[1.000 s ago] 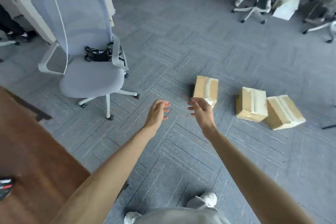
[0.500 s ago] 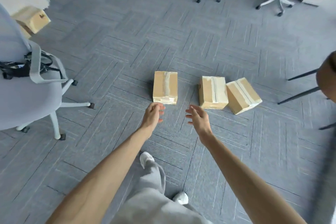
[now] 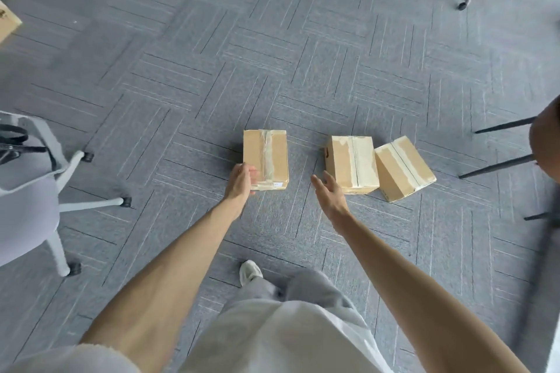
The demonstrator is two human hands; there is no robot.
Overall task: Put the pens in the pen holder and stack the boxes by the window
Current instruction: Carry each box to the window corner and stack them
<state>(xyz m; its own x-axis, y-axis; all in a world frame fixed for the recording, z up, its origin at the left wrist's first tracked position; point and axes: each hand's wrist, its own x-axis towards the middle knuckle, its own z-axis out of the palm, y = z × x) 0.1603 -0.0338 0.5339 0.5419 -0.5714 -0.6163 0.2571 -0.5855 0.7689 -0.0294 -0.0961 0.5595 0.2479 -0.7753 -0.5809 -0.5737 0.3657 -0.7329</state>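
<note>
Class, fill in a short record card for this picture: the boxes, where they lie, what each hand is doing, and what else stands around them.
Boxes: three taped brown cardboard boxes on the grey carpet floor
Left box: lies apart from the other two
Middle box: close beside the right box
Right box: turned at an angle
Left hand: at the left box's near corner, seemingly touching
Right hand: open, holding nothing, just short of the middle box
Stacking: not yet begun
Nearby: grey office chair on the left

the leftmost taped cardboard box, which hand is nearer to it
Left. The left hand is at the near left corner of the leftmost taped cardboard box, apparently touching it. The right hand is open, off to its right, beside the middle box.
</note>
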